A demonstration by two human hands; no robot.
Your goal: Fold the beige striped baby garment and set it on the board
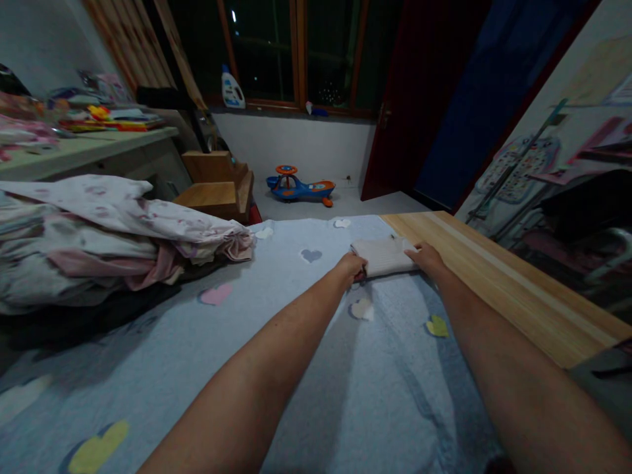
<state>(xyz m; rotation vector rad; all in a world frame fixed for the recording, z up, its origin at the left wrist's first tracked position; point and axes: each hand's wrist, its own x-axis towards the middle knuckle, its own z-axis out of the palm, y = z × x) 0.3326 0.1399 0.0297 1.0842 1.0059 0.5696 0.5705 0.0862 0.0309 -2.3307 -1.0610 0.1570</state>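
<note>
1. Evidently, the left hand point(354, 264) pinches the left end of the folded cloth point(386, 255) and the right hand point(427, 259) its right end, perhaps to hold the layers even.
2. The cloth lies toward the far right of the blue sheet point(291, 316), probably for flat support.
3. A clothes heap point(99, 230) sits left, well apart.

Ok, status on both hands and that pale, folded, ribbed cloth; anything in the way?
Left hand and right hand gripping opposite ends of pale, folded, ribbed cloth. Contact with light-blue, heart-patterned bedspread beneath unclear. Nothing seen blocking either hand.
</note>
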